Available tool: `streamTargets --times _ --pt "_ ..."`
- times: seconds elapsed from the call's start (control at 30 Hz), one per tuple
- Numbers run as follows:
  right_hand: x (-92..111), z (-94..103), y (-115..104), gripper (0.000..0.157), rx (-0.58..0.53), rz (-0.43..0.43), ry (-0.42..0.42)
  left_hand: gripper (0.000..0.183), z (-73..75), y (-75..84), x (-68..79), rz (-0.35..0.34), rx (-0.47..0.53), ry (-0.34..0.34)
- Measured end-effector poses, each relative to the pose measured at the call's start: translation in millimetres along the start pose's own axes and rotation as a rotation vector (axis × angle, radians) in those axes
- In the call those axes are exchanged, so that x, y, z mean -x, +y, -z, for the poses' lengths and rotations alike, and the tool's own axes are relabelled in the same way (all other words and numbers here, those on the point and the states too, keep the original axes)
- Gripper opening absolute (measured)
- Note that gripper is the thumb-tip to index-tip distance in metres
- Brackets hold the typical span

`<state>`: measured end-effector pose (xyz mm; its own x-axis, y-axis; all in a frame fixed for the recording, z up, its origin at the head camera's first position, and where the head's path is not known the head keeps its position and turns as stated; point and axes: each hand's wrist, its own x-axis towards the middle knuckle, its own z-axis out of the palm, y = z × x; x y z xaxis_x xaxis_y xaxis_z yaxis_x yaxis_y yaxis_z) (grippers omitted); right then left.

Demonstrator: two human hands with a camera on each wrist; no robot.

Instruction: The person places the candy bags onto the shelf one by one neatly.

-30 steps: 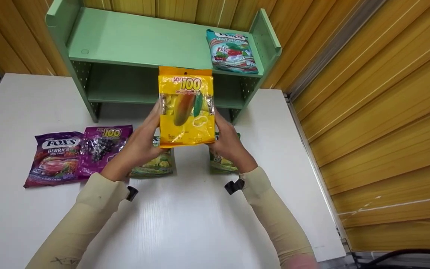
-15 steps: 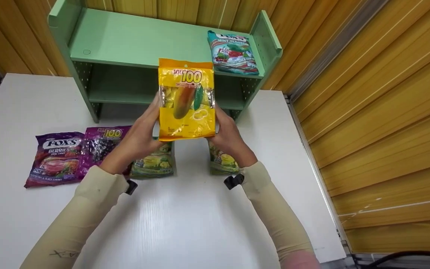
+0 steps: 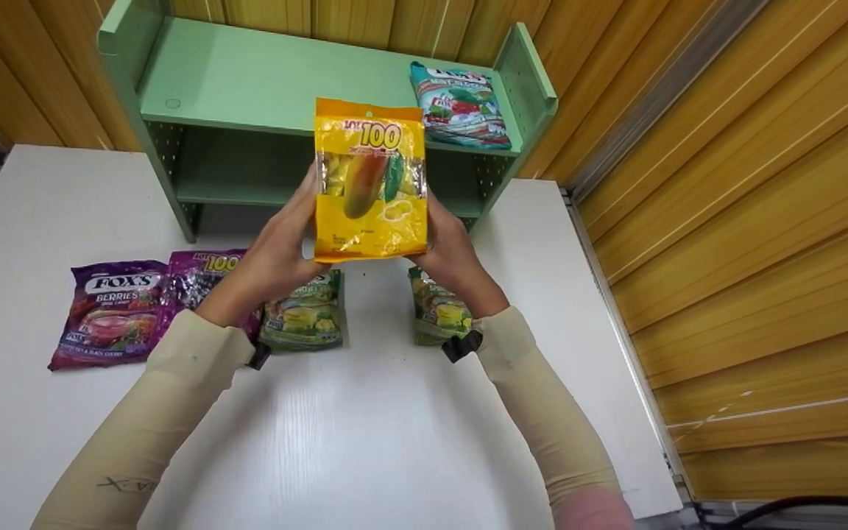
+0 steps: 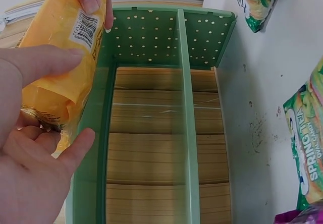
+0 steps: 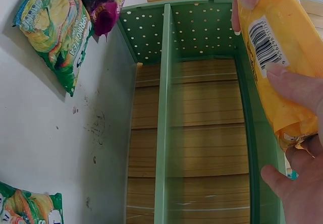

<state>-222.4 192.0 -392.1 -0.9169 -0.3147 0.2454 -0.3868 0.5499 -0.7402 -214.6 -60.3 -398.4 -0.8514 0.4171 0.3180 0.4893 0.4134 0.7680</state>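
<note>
A yellow candy bag (image 3: 371, 184) with a mango picture and "LOT 100" on it is held upright in front of the green shelf (image 3: 269, 70). My left hand (image 3: 277, 246) grips its left side, and my right hand (image 3: 453, 246) grips the right side. In the left wrist view, the thumb of the left hand (image 4: 40, 133) presses the bag's barcoded back (image 4: 70, 37) while fingers curl beneath. The right wrist view shows the right hand (image 5: 303, 148) pinching the bag (image 5: 277, 57) likewise. A teal mint candy bag (image 3: 461, 107) lies on the top shelf at right.
On the white table (image 3: 365, 427), a purple berries bag (image 3: 111, 313) and a magenta grape bag (image 3: 199, 283) lie at left. One green candy bag (image 3: 306, 316) is below my left hand, another green bag (image 3: 439, 313) below my right. A wooden wall (image 3: 748, 258) stands at right.
Both hands have raised the yellow candy bag, moving it up in the head view toward the top shelf. More of the two green bags shows beneath the hands.
</note>
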Motion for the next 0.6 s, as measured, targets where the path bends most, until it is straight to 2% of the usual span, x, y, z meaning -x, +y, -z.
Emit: streamTargets --times 0.13,0.33,0.6 --pt "-4 3.0 0 0.076 0.002 -0.005 -0.006 0.107 1.1 -0.7 -4.6 -0.011 -0.003 0.004" --pt "-10 6.7 0 0.083 -0.036 -0.031 -0.018 0.104 3.5 -1.7 -11.7 -0.021 -0.002 0.004" --pt "-16 10.6 -1 0.077 -0.003 -0.026 -0.007 0.105 8.4 1.4 -18.9 -0.011 0.045 -0.017"
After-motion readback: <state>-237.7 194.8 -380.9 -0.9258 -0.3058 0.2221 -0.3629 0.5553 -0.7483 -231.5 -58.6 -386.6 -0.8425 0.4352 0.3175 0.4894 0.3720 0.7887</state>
